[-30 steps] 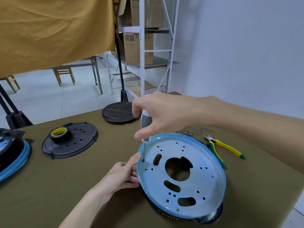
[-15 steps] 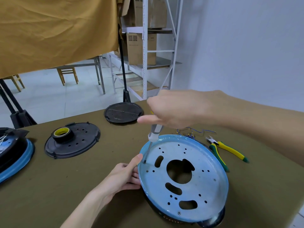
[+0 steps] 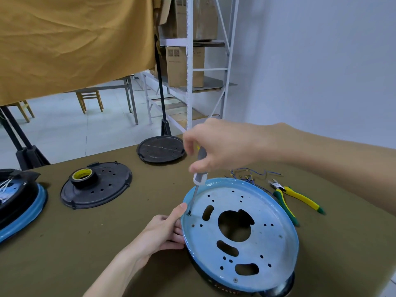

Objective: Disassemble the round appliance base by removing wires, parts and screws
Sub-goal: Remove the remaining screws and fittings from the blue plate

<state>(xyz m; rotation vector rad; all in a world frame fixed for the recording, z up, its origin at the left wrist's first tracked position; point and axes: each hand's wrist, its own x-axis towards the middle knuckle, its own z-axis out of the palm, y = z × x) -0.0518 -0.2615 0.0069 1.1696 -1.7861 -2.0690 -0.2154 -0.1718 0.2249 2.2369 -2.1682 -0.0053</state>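
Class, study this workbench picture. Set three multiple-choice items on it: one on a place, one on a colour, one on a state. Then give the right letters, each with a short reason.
1. Where does the roll of tape sit?
A. on the black perforated disc
B. on the metal shelf
C. inside the blue base

2. What colours are the handles of the cutting pliers?
A. red and black
B. yellow and green
C. plain grey

3. What is the right hand doing?
A. lying flat on the table
B. holding the pliers
C. gripping a screwdriver whose tip is at a hole in the blue base

Answers:
1 A: the roll rests on the black perforated disc left of the work.
2 B: the handles are yellow with green ends.
3 C: the fingers curl round the screwdriver, its tip on the blue base beside the left hand.
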